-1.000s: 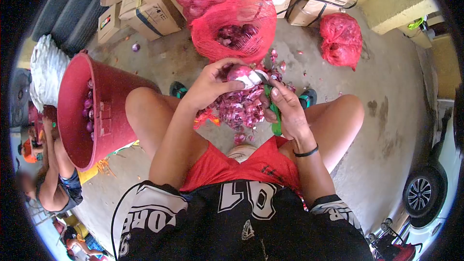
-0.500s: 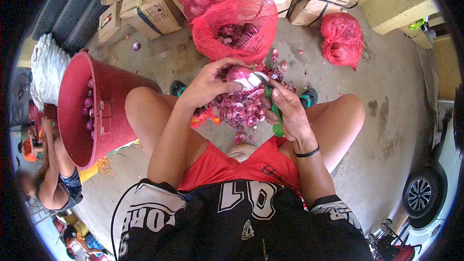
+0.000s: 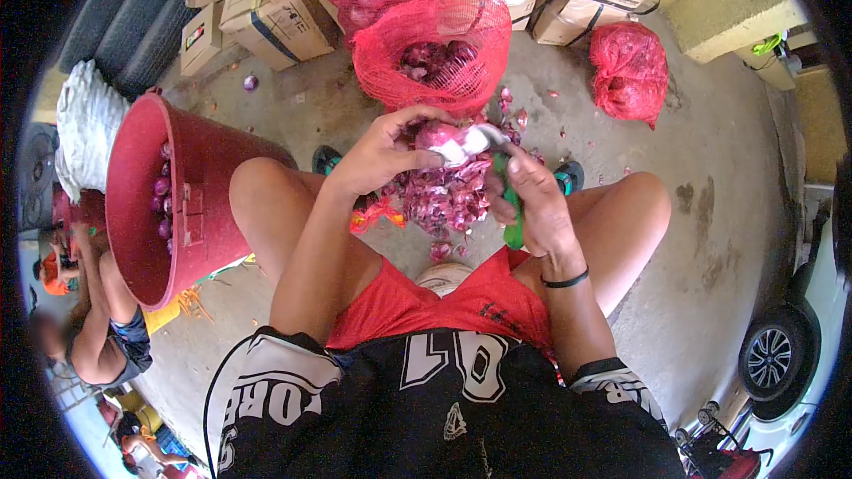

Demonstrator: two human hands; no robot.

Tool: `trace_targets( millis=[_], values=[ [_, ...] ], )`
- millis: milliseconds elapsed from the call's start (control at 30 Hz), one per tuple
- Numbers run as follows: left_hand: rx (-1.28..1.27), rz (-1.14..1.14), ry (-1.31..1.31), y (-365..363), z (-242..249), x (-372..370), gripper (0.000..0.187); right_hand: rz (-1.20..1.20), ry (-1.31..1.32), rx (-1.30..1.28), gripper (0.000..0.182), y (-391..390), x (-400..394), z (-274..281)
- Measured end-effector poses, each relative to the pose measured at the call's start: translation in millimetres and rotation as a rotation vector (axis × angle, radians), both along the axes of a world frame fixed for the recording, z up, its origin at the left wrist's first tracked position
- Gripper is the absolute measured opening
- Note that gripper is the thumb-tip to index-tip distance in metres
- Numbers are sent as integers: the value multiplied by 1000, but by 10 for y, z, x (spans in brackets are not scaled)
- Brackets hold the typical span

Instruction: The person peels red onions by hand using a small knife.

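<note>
In the head view, my left hand is closed around a red onion whose right side is peeled pale. My right hand grips a small knife by its green handle, with the thumb lying near the blade. The blurred blade is right at the peeled side of the onion. Below both hands, between my knees, lies a heap of purple onion skins. Just beyond them stands an open red mesh sack with onions inside.
A large red bin with onions stands left of my knee. Filled red mesh bags, cardboard boxes and tires line the back. Another person sits at far left; a parked car is at right.
My right hand has turned slightly, and the knife blade has shifted a little outward to the right along the onion. My left hand stays in place with the onion.
</note>
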State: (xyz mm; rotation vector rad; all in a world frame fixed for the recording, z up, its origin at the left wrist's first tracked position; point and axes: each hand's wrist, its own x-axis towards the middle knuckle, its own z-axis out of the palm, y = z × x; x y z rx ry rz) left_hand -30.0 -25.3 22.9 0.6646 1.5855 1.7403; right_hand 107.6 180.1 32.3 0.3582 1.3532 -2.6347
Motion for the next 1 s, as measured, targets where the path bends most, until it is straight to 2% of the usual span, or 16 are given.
trace_targets(
  millis=[67,133,200,367,433,533,633,833,900,1000],
  values=[
    [-44,-27,71,-68,-16,-25,49,-131,-20,17,43,147,-23,-5],
    [18,-29,-1,-148,-43,-29,51,-228,64,-31,41,339,-56,-3],
    [83,-22,-57,-166,-40,-22,52,-312,30,88,40,428,-46,48],
    [216,28,-158,-151,-64,5,52,-266,22,177,41,363,-50,-48],
    [188,41,-204,-150,-43,33,53,-263,18,237,46,309,-54,-155],
    [215,70,-223,-88,-102,51,53,-137,-4,352,47,309,-47,-180],
    [284,148,-289,34,-101,106,54,-71,-7,635,48,197,-69,-186],
    [359,257,-443,188,-141,182,49,-151,191,819,46,-115,-71,-167],
    [356,281,-482,215,-147,186,47,-236,383,940,47,-177,-103,-138],
    [370,303,-459,274,-173,202,45,-198,380,1069,50,-220,-111,-46]
  ],
)
